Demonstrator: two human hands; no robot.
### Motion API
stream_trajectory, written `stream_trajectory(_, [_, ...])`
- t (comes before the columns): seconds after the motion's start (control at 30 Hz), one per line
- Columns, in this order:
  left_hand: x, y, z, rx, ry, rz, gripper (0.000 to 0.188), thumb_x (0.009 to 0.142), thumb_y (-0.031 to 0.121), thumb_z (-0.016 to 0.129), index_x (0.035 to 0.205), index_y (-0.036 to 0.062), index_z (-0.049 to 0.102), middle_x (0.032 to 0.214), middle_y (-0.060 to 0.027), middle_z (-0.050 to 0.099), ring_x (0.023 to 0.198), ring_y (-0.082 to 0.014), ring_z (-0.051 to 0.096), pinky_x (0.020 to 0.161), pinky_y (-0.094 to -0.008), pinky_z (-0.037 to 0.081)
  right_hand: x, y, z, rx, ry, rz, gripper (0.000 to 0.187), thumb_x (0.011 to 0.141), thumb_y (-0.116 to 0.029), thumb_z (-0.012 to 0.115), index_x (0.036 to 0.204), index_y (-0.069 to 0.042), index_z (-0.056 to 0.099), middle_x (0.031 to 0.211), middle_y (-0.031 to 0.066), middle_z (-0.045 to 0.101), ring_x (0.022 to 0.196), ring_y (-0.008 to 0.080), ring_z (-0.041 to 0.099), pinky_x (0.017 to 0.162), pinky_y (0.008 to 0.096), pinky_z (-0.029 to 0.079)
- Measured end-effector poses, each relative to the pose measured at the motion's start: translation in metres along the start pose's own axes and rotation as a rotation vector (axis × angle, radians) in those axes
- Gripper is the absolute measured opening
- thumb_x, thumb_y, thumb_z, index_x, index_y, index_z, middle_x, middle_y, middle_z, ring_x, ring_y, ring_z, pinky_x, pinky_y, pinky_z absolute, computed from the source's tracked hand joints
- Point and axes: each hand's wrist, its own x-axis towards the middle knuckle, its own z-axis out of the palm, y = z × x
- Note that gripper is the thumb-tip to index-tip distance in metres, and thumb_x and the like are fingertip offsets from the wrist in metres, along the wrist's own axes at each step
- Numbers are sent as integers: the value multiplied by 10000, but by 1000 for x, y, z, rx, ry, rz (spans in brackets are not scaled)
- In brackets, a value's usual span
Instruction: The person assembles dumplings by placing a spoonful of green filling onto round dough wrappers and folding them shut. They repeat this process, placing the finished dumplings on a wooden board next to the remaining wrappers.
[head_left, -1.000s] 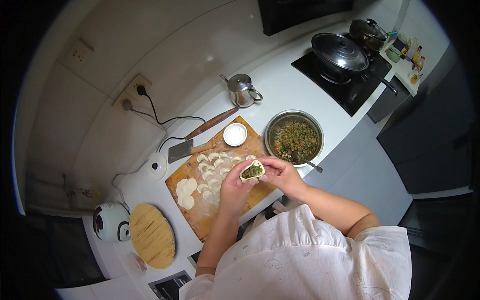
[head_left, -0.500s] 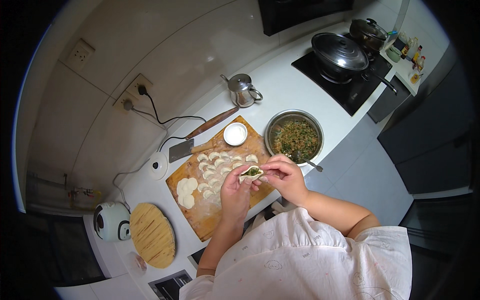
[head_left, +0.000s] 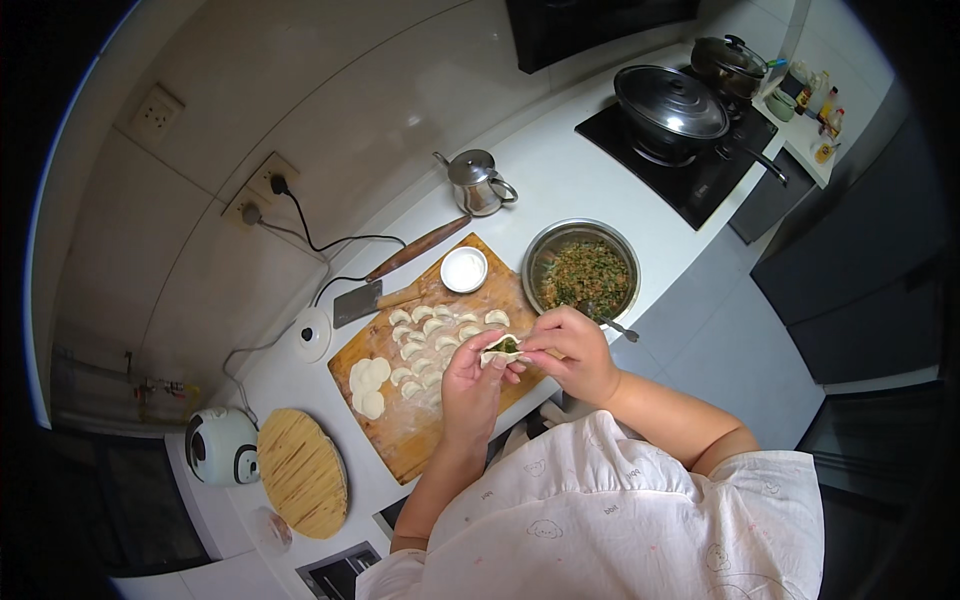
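Observation:
A half-folded dumpling [head_left: 503,348] with green filling showing is held over the near edge of the wooden board [head_left: 400,445]. My left hand [head_left: 470,375] cups it from the left, fingers closed round the wrapper. From the right, my right hand [head_left: 572,352] pinches the wrapper's edge. Behind my hands several folded dumplings [head_left: 425,340] lie in rows on the floured board. To their left is an overlapping pile of flat round wrappers [head_left: 369,385]. A steel bowl [head_left: 526,275] of chopped green filling stands right of the board, with a spoon [head_left: 620,328] resting in it.
At the board's far side are a small white bowl [head_left: 464,270], a cleaver [head_left: 360,302] and a rolling pin [head_left: 420,248]. A steel kettle [head_left: 478,183] stands by the wall. A lidded wok [head_left: 672,102] sits on the black cooktop. Front left is a round wooden-slat lid [head_left: 303,473].
The whole view has shifted slightly. My right fingers have moved a little along the wrapper's edge, still pinching it; my left hand keeps its hold on the dumpling.

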Motion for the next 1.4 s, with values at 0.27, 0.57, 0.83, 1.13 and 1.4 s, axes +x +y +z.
stream_trajectory(0.27, [0,-5,2,-93,-51,21,228,864,62,545,1081,13,498,946,-96,584,793,-151,567,674,-239,456,-9,-4,9,745,96,568,117,788,48,592,903,39,611,876,64,545,761,110,554,658,228,470])
stream_trajectory(0.57, [1,-7,2,-53,-67,28,203,873,57,532,1069,13,505,976,-99,574,791,-151,567,674,-237,453,-10,-4,9,527,109,510,107,778,49,596,877,28,630,849,74,574,725,125,563,637,227,468])
stream_trajectory(0.83, [0,-5,4,-37,-61,54,189,873,38,521,1058,4,504,969,-105,578,776,-152,574,653,-231,458,-1,-7,2,218,63,241,223,679,34,682,896,-12,661,805,68,581,726,171,567,632,251,462])
stream_trajectory(1.13, [-3,-6,-2,29,-114,77,252,870,60,536,1105,-18,491,1065,-139,552,814,-177,588,676,-254,488,0,-7,1,168,41,193,164,682,21,684,838,-24,660,790,61,592,732,180,573,629,266,461])
stream_trajectory(1.4, [-8,3,3,70,-122,62,332,900,77,481,1205,-47,441,1161,-171,526,936,-206,588,786,-283,505,7,-6,-5,-54,17,-28,209,666,-43,698,873,-42,668,785,76,603,696,216,573,616,295,453])
